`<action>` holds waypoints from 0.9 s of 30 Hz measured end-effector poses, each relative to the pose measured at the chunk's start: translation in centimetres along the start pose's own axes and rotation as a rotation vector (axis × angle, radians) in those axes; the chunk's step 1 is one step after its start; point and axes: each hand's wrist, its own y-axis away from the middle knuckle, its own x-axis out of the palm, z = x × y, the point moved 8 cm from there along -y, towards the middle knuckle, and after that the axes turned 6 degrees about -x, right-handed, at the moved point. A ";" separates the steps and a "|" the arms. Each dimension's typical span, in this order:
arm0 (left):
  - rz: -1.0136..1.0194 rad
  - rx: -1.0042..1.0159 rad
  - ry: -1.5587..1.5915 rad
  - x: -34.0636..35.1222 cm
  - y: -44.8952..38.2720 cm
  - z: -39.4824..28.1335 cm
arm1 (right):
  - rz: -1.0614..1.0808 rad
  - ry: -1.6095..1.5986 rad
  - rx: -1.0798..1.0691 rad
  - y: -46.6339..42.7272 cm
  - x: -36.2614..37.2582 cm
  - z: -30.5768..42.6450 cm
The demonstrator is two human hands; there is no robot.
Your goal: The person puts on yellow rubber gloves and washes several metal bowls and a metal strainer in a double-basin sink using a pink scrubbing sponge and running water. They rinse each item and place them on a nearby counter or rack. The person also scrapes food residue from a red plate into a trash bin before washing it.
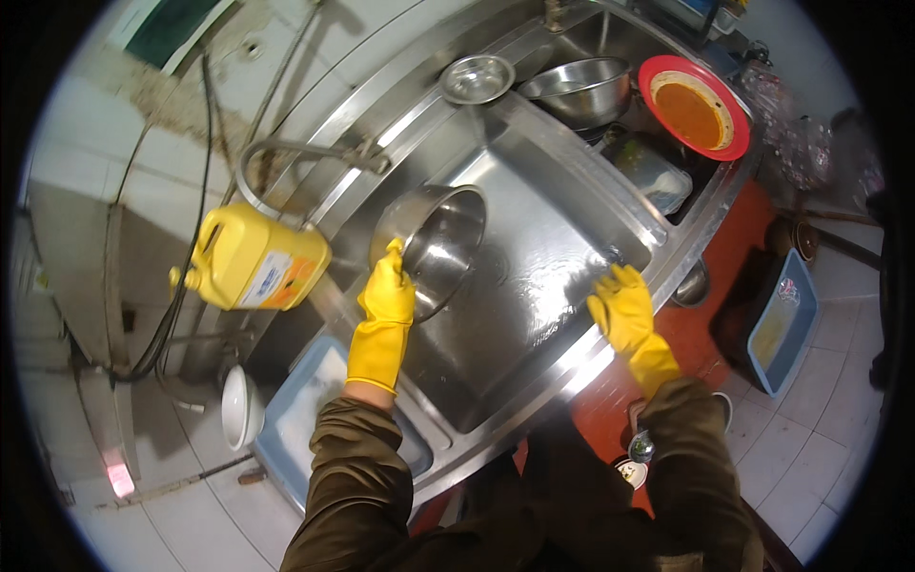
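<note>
In a yellow rubber glove, my left hand [387, 293] grips the rim of a stainless steel bowl [444, 247], which is tilted on its side in the left part of the steel sink basin [500, 336]. My gloved right hand [623, 304] is over the basin's front right edge, fingers spread, holding nothing. Shallow water ripples on the basin floor beside its fingertips. A curved metal faucet [364, 156] reaches over the basin's back left edge, and a small steel dish [477, 79] sits on the back ledge.
A yellow plastic jug [261, 259] stands left of the sink. A blue tub [275, 436] with suds and a white bowl [241, 407] are at lower left. The second basin holds a large steel bowl [582, 89] and a red-rimmed dish [661, 68] with orange liquid. A blue bin [806, 300] lies right.
</note>
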 end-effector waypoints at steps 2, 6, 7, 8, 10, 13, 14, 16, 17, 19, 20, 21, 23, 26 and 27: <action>0.062 -0.211 -0.038 4.0 1.0 2.8 | -0.100 -0.059 -0.002 -0.1 -0.9 0.2; 0.180 -0.437 0.019 7.3 0.3 3.3 | -0.070 -0.012 0.039 -0.5 -0.9 0.1; 0.245 -0.561 -0.093 7.5 -0.2 2.9 | -0.115 -0.031 0.040 -0.6 -1.2 0.1; 0.078 -0.338 -0.204 6.9 -2.9 -0.6 | -0.141 -0.048 0.042 -0.7 -1.4 0.1; 0.046 -0.205 0.110 9.4 -8.5 -6.4 | -0.193 -0.051 0.044 -0.8 -1.9 0.0; 0.098 0.211 0.323 15.1 -15.9 -18.2 | -0.138 -0.072 0.066 -1.1 -1.7 -0.2; 0.161 0.291 0.364 17.3 -17.5 -21.6 | -0.139 -0.095 0.070 -1.1 -1.9 -0.3; 0.268 0.373 0.463 21.3 -20.1 -27.0 | -0.104 -0.085 0.050 -1.2 -1.9 -0.1; 0.353 0.361 0.381 23.6 -21.0 -28.8 | -0.119 -0.090 0.041 -1.3 -2.1 -0.1; 0.487 0.242 0.341 27.2 -22.0 -30.5 | -0.126 -0.127 0.049 -1.3 -2.2 -0.3; 0.550 0.162 0.262 29.0 -22.2 -30.7 | -0.121 -0.139 0.055 -1.3 -2.1 -0.5; 0.603 0.094 0.253 30.3 -22.5 -30.7 | -0.118 -0.148 0.058 -1.4 -2.1 -0.6; 0.683 -0.003 0.263 32.0 -22.6 -30.4 | -0.109 -0.164 0.058 -1.4 -1.9 -0.7; 0.365 0.043 0.317 30.4 -24.9 -30.1 | -0.129 -0.181 0.048 -1.4 -2.2 -0.8; 0.348 0.063 0.274 30.4 -25.5 -30.0 | -0.122 -0.180 0.061 -1.4 -2.3 -0.9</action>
